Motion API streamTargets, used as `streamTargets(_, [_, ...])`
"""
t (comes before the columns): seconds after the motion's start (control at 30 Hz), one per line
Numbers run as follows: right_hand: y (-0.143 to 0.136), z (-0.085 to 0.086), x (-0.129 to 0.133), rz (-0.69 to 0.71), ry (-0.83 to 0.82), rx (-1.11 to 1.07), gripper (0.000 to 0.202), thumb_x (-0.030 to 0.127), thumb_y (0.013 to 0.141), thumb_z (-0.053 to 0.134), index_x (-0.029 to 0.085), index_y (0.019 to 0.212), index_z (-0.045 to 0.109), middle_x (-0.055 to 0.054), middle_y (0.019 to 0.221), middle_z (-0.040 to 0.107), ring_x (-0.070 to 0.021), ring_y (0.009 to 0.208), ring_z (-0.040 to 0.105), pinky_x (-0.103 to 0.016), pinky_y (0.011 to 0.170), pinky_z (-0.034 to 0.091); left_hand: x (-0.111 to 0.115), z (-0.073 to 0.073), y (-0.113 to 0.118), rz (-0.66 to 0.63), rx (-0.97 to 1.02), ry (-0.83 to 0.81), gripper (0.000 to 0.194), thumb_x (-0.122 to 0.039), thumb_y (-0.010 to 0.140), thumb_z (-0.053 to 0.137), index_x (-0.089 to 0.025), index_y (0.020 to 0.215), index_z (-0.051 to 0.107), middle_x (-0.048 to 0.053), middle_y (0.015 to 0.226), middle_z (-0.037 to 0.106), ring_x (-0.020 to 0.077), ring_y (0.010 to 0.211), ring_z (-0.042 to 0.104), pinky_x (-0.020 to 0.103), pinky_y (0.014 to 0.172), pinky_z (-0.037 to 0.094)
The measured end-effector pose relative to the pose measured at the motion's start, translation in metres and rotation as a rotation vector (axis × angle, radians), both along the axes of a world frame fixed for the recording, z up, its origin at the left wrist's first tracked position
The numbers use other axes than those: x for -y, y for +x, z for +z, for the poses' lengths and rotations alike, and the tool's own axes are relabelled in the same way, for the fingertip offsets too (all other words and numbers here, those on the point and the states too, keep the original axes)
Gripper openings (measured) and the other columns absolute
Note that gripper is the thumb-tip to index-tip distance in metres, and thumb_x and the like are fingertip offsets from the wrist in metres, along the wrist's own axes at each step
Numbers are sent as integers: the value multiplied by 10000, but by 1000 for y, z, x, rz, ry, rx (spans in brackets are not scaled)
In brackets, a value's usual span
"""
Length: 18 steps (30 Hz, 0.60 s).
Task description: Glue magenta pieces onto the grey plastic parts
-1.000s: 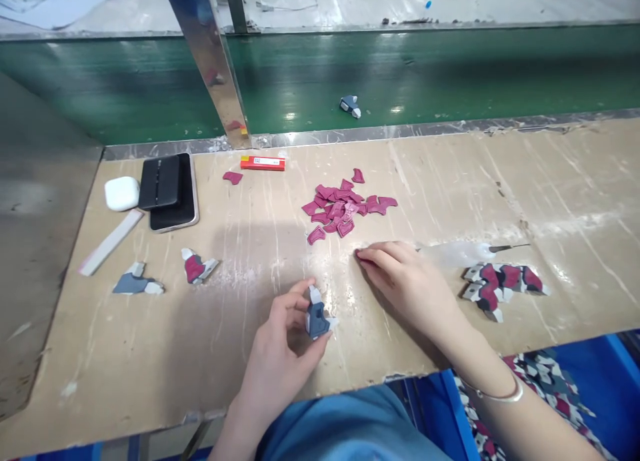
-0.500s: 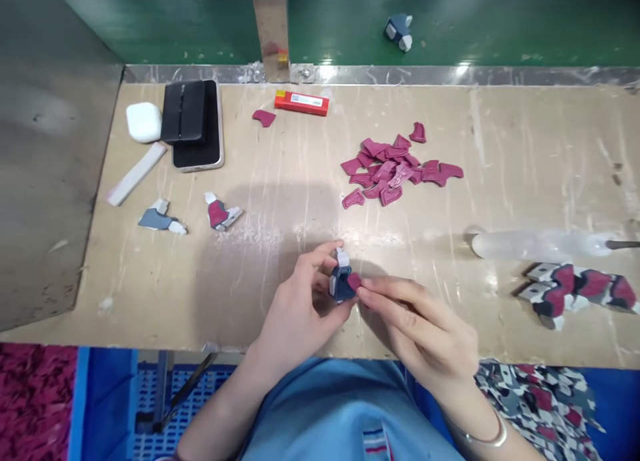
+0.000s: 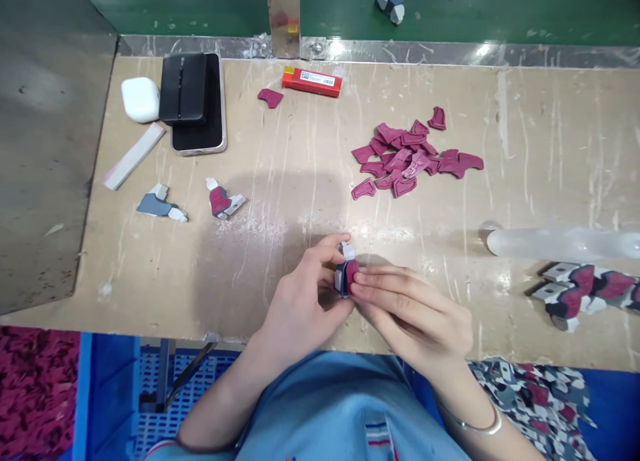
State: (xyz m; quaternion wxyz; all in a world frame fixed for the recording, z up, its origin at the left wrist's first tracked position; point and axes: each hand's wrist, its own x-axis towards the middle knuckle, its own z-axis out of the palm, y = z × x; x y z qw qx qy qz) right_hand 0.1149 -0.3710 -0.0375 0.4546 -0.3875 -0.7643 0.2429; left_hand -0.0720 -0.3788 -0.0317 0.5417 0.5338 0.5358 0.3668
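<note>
My left hand (image 3: 303, 301) pinches a small grey-and-white shaped piece (image 3: 344, 273) just above the beige table's (image 3: 540, 147) near edge. My right hand (image 3: 415, 311) presses a maroon patch onto that piece with its fingertips. Both hands meet around it. A loose pile of maroon patches (image 3: 407, 159) lies on the table beyond my hands. One stray maroon patch (image 3: 270, 97) lies near the back.
A row of finished grey-white-maroon pieces (image 3: 585, 293) and a clear tube (image 3: 560, 242) lie at the right. At the left: two small pieces (image 3: 160, 206) (image 3: 223, 199), a phone with a black box (image 3: 193, 104), a white case (image 3: 141, 99), an orange box (image 3: 312, 81). A green conveyor (image 3: 500, 7) runs behind.
My right hand came back from the pile side with a maroon patch and now presses it onto the piece in my left hand. The camera tilted down.
</note>
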Motion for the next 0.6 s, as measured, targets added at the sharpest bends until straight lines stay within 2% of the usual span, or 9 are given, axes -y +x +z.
streamTargets(0.17, [-2, -2, 2, -38, -66, -48, 369, -8, 919, 772, 273, 1143, 854, -36, 1021, 872, -248, 924, 855, -400, 849, 756, 0, 0, 0, -28, -9, 65, 368, -70, 898, 695, -273, 1176, 565, 62, 1557, 713, 129, 871, 836, 281, 855, 688])
streamTargets(0.27, [-6, -2, 4, -64, -93, -68, 331, -1, 916, 778, 270, 1091, 854, -29, 1005, 872, -238, 909, 852, -391, 857, 750, 0, -2, 0, -30, -38, 97, 360, -52, 902, 681, -274, 1152, 549, 60, 1590, 695, 127, 880, 836, 285, 866, 683])
streamTargets(0.43, [-9, -1, 4, -79, -64, -43, 291, 0, 924, 765, 240, 1073, 835, -39, 1006, 868, -217, 906, 846, -360, 869, 736, 1, -2, 3, -23, -34, 96, 319, -56, 914, 671, -262, 1128, 554, 72, 1599, 687, 135, 922, 839, 297, 889, 681])
streamTargets(0.6, [-3, 0, 2, -19, -62, -1, 300, 21, 955, 726, 256, 1119, 815, -41, 1029, 862, -234, 922, 844, -389, 858, 730, 0, 7, -4, -50, 114, 17, 385, -65, 885, 701, -260, 1185, 559, 110, 1623, 642, 149, 969, 832, 306, 912, 700])
